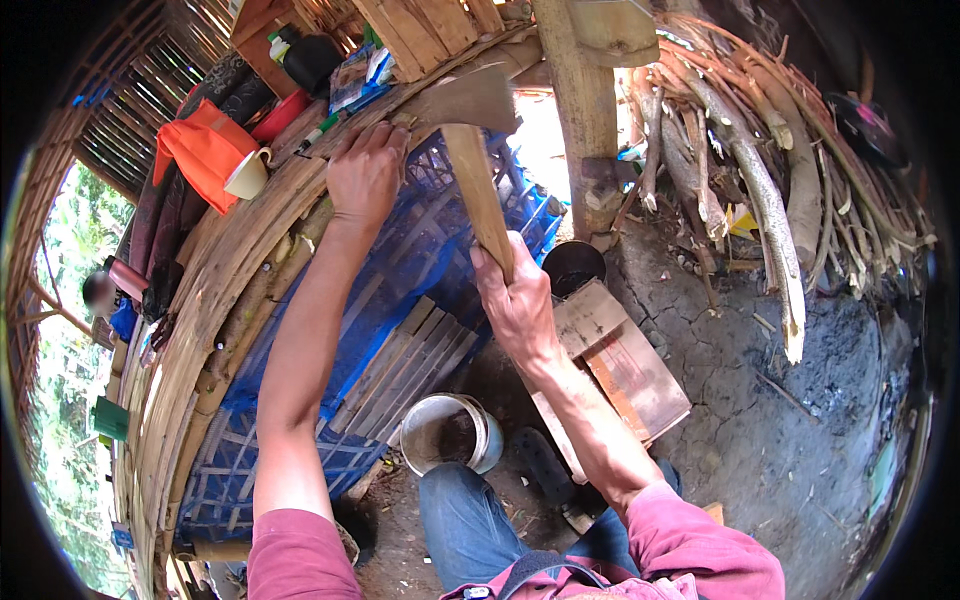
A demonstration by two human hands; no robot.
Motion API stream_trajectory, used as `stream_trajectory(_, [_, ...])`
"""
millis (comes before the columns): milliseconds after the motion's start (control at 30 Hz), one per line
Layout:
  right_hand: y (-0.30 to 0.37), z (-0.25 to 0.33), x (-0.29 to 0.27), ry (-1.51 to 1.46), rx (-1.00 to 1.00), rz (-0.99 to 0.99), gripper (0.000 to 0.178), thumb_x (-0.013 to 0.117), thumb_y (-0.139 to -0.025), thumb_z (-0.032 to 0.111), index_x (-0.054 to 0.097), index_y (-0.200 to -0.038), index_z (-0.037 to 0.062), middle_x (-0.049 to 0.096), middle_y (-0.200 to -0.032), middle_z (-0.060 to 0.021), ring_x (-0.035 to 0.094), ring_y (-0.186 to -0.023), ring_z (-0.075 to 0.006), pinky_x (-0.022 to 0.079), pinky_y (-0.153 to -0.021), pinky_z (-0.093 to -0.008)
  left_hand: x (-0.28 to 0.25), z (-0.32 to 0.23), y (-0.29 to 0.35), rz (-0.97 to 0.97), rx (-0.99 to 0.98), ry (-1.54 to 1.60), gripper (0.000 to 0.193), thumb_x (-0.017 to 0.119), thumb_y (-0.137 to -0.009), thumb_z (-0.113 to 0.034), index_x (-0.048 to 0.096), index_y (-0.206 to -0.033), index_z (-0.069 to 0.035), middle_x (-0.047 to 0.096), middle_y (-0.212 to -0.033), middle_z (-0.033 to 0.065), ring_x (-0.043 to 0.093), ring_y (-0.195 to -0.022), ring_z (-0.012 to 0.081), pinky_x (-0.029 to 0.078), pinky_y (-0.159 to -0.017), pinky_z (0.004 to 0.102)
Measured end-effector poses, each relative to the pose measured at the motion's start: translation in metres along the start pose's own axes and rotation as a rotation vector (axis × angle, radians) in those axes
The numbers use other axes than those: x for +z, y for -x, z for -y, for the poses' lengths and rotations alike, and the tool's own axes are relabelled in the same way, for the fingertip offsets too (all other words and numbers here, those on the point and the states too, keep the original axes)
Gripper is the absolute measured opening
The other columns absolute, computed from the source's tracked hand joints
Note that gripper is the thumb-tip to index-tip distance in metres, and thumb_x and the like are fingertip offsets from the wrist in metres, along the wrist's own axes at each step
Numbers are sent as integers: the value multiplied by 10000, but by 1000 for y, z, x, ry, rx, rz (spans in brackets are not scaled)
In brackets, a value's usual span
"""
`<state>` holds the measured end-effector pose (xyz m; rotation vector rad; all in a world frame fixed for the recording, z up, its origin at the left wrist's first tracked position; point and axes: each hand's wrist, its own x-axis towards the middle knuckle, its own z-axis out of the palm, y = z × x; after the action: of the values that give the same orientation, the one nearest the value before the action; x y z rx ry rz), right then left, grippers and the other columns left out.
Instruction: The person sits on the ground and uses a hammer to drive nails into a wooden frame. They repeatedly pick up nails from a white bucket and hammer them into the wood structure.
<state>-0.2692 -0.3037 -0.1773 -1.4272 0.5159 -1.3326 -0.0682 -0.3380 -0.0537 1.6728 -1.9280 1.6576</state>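
My right hand [520, 300] grips the wooden handle of a hatchet [478, 185], raised over the edge of a bamboo platform [225, 260]. Its broad metal head is slightly blurred and lies just right of my left hand [366, 170]. That left hand is at the platform's far edge with its fingers curled down. What they close on, if anything, is hidden. Beneath both forearms, a blue sheet [385, 260] covers a woven lattice on the platform's side.
On the platform are an orange cloth [200, 150], a cream cup [247, 176] and a green marker [322, 130]. Below stand a white bucket [450, 432], a cardboard box [630, 370] and a dark pot [573, 266]. Firewood [750, 170] is piled at right, beside a wooden post [590, 110].
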Motion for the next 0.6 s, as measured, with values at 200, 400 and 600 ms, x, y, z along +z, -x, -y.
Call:
stream_trajectory(200, [-6,-12,4,164,23,16,281,574,-962,268,539,-1117,36,583,-656,-144,632,-591,-274,476,-556,-370,-3,0,-1,7,54,-8,201,670,-789,-175,673,-984,-127,672,-987,36,648,-891,214,472,-941,354])
stream_trajectory(400, [-2,-20,9,-38,-10,-28,314,549,-972,341,543,-1065,42,534,-628,-133,560,-566,-201,450,-540,-361,-4,0,0,3,70,-4,198,667,-796,-199,674,-981,-128,663,-983,27,633,-942,208,456,-964,386])
stream_trajectory(600, [10,-17,14,-221,-29,-73,362,541,-969,392,522,-987,31,503,-613,-125,503,-542,-220,432,-540,-383,-2,-4,3,-18,53,-34,177,661,-804,-225,680,-955,-135,657,-1000,20,628,-951,205,429,-991,397])
